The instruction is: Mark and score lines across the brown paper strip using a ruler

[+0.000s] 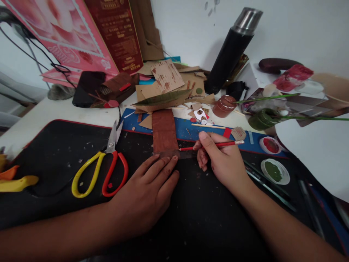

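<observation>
A brown card strip (165, 129) lies on the blue-and-black mat (196, 218), light and fairly stiff by its look, best held by its side edges. Across its near end, my left grip (152, 185), fingers extended flat, presses what seems a clear ruler (187, 154); right of the strip, my right grip (223, 156) is clamped on a red pencil (225, 144).

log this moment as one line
left hand: on clear flat strip across brown rectangular piece | right hand: holds red pencil, tip by piece's right edge | nearby: yellow-and-red-handled metal scissors, blades parted
</observation>
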`<action>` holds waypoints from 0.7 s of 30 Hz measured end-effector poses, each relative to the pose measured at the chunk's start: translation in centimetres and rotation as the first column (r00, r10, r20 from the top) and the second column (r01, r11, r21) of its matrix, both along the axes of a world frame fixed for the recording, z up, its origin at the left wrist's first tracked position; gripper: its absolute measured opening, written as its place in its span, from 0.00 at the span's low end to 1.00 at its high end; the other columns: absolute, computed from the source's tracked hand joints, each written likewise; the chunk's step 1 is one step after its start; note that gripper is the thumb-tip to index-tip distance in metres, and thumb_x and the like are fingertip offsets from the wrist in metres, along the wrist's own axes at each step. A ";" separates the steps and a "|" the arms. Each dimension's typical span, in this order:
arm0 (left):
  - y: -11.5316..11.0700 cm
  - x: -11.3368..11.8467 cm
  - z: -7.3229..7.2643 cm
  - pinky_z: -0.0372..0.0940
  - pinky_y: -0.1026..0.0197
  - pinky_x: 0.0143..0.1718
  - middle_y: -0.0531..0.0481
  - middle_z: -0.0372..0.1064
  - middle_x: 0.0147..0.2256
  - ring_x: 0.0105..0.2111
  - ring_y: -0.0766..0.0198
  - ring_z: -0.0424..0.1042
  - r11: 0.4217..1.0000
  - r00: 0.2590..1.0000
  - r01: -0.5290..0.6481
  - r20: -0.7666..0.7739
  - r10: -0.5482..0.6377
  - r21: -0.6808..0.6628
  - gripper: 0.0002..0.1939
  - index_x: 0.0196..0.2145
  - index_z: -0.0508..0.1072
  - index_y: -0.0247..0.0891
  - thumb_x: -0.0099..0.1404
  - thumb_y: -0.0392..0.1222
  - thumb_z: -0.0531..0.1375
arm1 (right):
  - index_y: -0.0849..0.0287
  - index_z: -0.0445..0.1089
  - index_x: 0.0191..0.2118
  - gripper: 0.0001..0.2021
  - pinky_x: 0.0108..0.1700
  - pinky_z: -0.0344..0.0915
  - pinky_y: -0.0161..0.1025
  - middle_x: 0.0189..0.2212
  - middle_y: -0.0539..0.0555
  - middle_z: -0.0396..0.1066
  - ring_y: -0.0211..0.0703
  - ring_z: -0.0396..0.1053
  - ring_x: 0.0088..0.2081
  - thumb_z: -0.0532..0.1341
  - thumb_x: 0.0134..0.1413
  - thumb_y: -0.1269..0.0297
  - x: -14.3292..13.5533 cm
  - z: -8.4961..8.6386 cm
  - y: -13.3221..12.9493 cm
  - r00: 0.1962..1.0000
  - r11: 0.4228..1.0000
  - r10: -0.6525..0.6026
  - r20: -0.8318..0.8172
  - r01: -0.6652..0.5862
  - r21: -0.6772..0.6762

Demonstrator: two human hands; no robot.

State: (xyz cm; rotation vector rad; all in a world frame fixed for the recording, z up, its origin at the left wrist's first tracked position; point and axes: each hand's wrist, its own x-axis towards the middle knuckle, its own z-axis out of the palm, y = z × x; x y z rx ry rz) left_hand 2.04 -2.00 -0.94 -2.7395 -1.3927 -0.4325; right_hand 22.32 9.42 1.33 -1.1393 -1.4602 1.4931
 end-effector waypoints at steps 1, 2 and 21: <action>0.0 0.0 0.0 0.57 0.40 0.68 0.33 0.63 0.67 0.64 0.44 0.65 1.000 1.000 0.001 0.001 -0.001 0.001 0.21 0.59 0.71 0.31 0.71 0.42 0.58 | 0.57 0.73 0.29 0.21 0.17 0.59 0.31 0.13 0.44 0.65 0.33 0.65 0.15 0.63 0.67 0.45 0.0 0.0 0.0 1.000 1.000 -0.001 -0.001 0.001 0.003; 0.0 0.0 0.0 0.57 0.40 0.68 0.33 0.63 0.67 0.64 0.44 0.65 1.000 1.000 0.001 0.003 -0.001 0.003 0.21 0.59 0.71 0.31 0.71 0.42 0.58 | 0.57 0.73 0.29 0.21 0.17 0.59 0.31 0.13 0.44 0.65 0.33 0.65 0.15 0.62 0.67 0.46 0.0 0.0 0.0 1.000 1.000 0.000 -0.001 0.000 0.005; 0.0 0.0 -0.1 0.57 0.40 0.69 0.32 0.62 0.67 0.66 0.44 0.64 1.000 1.000 0.004 -0.001 -0.004 0.000 0.22 0.59 0.71 0.30 0.71 0.42 0.58 | 0.56 0.73 0.29 0.20 0.16 0.59 0.32 0.13 0.44 0.64 0.34 0.64 0.15 0.62 0.67 0.46 0.0 0.0 0.0 1.000 1.000 0.002 -0.003 -0.002 0.006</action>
